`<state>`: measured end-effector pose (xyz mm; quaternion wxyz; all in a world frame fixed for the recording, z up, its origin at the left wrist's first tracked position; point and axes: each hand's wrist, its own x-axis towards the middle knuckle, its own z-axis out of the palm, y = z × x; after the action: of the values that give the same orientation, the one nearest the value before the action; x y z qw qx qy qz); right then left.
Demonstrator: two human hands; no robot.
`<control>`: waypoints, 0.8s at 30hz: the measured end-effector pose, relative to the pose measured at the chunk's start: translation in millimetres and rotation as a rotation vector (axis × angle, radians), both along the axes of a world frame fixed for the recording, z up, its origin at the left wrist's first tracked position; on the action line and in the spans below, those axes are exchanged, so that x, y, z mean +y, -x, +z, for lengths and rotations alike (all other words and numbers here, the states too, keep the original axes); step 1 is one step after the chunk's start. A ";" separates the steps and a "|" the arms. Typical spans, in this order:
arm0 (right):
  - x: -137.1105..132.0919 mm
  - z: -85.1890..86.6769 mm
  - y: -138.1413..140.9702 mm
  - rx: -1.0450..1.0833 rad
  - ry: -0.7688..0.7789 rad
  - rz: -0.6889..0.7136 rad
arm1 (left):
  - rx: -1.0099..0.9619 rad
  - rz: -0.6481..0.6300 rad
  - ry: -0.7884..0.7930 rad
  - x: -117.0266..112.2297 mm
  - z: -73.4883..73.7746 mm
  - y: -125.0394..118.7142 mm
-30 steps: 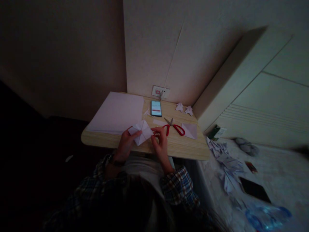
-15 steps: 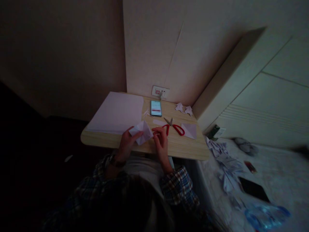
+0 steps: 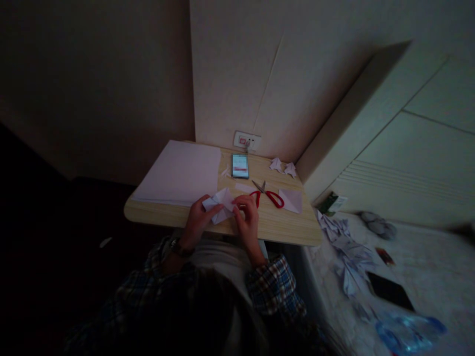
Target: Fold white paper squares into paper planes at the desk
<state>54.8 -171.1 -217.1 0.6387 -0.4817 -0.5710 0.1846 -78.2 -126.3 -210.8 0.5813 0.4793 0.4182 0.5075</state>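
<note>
Between my two hands, over the front edge of the small wooden table, is a folded piece of white paper (image 3: pixel 223 213) with crease lines. My left hand (image 3: pixel 198 217) pinches its left side, thumb on top. At its right corner, the thumb and fingers of my right hand (image 3: pixel 247 213) are closed on the paper. A pair of scissors (image 3: pixel 270 195) with red handles lies partly opened just right of my right hand. Beside it rests a creased paper square (image 3: pixel 291 201). A stack of white paper sheets (image 3: pixel 178 170) covers the table's left part.
At the table's (image 3: pixel 285 230) back stand a phone (image 3: pixel 240 166) below a wall socket (image 3: pixel 247 141) and two folded paper figures (image 3: pixel 282 167). Thin paper strips lie near the phone. On the bed at right are several folded papers (image 3: pixel 347 247), a black tablet-like object (image 3: pixel 389 289) and blue plastic (image 3: pixel 410 332).
The folded paper has shifted slightly right and turned a little in my hands. My right fingers have closed on its right corner. Everything on the table stays put.
</note>
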 end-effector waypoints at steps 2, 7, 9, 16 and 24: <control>0.4 0.6 -0.1 -0.014 0.011 -0.012 | 0.004 0.004 -0.005 -1.1 2.0 -0.6; 1.4 2.0 0.4 -0.033 0.032 -0.006 | 0.000 0.009 -0.023 -1.3 1.6 -0.8; 2.0 2.2 0.8 -0.031 0.045 -0.015 | 0.009 0.016 -0.027 -0.6 -0.2 -0.6; 3.3 1.4 0.4 0.027 0.087 -0.053 | 0.028 0.010 -0.038 -1.1 0.4 0.3; 9.8 -8.5 -3.0 0.184 0.135 0.031 | 0.072 0.017 -0.065 0.6 -1.9 -0.3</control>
<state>57.8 -161.3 -225.6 0.6518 -0.4955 -0.5035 0.2759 -77.9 -125.8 -212.7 0.5455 0.5124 0.4262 0.5081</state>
